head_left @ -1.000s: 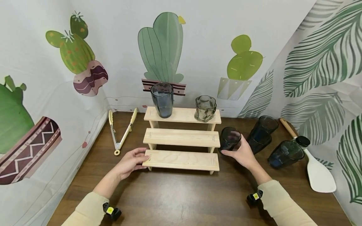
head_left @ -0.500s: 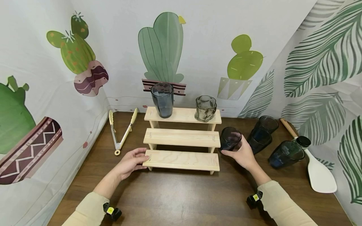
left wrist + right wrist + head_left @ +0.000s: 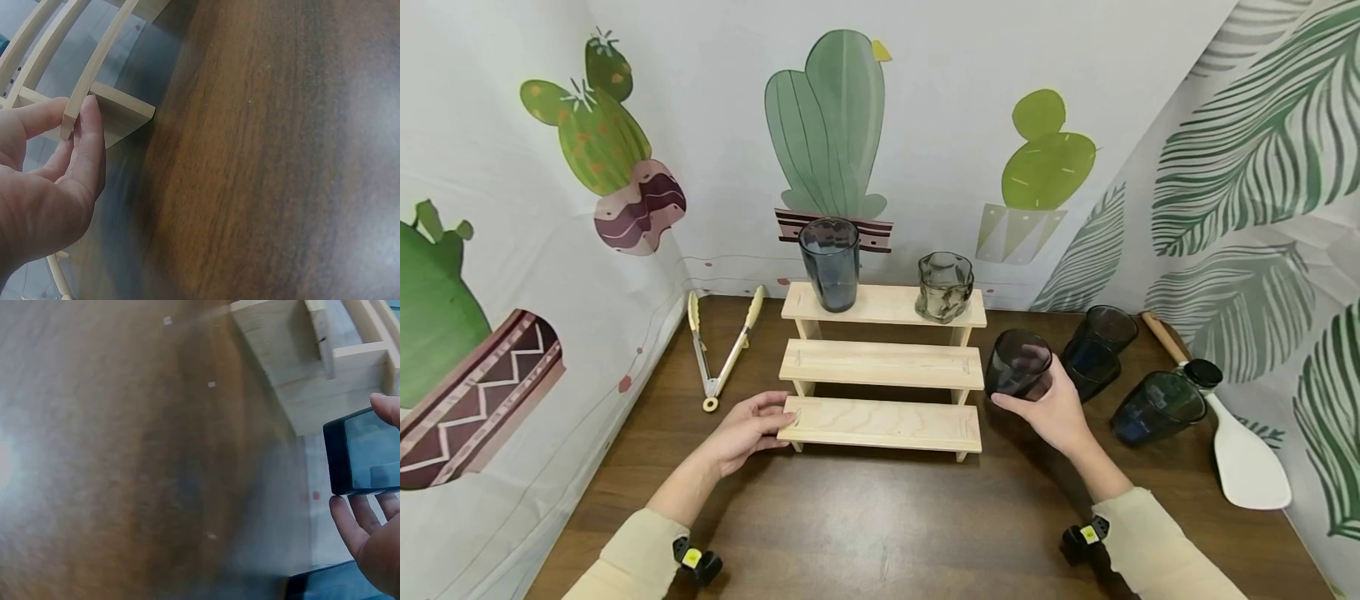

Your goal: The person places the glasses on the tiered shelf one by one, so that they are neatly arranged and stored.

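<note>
- The hands are working apart, one at each side of the wooden rack (image 3: pixel 880 364).
- The left hand (image 3: pixel 748 433) is pinching the left end of the bottom step (image 3: pixel 880 423), its thumb lying on top and its fingers reaching beneath.
- The right hand (image 3: pixel 1048 408) is gripping a dark glass (image 3: pixel 1017 365), thumb and fingers pressing on opposite sides.
- That glass is sitting just beside the rack's right end; whether its base is touching the table (image 3: pixel 880 517) cannot be told.
- On the top step (image 3: pixel 887 304), a tall glass (image 3: pixel 831 267) is standing towards the left and a wavy glass (image 3: pixel 945 287) towards the right.
- Past the right hand, two more glasses (image 3: pixel 1093 375) are standing close together, one behind the other.
- Farther right, another tumbler (image 3: pixel 1157 408) is partly hiding a black-capped bottle (image 3: pixel 1202 375), and a white spatula (image 3: pixel 1251 462) is lying alongside.
- Tongs (image 3: pixel 722 350) are lying spread left of the rack.
</note>
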`<state>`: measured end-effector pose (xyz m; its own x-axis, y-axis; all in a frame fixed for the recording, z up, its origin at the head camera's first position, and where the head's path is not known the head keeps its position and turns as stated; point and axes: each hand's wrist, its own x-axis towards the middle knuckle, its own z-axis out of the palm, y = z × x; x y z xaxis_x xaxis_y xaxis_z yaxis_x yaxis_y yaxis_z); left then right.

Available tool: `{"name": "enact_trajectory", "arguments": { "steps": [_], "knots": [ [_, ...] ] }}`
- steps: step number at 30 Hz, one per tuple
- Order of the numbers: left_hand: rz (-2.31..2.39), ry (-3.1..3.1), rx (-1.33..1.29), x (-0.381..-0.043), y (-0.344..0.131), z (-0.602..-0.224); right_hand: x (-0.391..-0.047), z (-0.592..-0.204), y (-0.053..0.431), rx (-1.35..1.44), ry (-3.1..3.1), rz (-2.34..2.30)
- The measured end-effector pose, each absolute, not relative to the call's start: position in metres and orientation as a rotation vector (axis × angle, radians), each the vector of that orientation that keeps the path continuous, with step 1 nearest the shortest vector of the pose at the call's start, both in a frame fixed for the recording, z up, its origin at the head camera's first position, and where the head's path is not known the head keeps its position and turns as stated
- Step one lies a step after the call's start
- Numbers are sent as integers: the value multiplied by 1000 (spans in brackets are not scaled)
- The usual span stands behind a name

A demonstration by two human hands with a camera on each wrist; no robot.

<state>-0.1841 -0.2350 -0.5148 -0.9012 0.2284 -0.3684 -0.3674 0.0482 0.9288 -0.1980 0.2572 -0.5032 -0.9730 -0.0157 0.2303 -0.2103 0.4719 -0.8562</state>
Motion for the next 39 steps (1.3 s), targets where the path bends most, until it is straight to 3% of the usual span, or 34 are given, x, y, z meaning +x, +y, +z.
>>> {"name": "enact_trajectory", "arguments": {
  "steps": [18, 39],
  "knots": [
    [1905, 1916, -126, -185, -235, -515, -183, -447, 246, 239, -2420, 1469],
    [1916, 1911, -111, -185, -235, -515, -173, -415, 182, 404, -2373, 1620]
  ]
}}
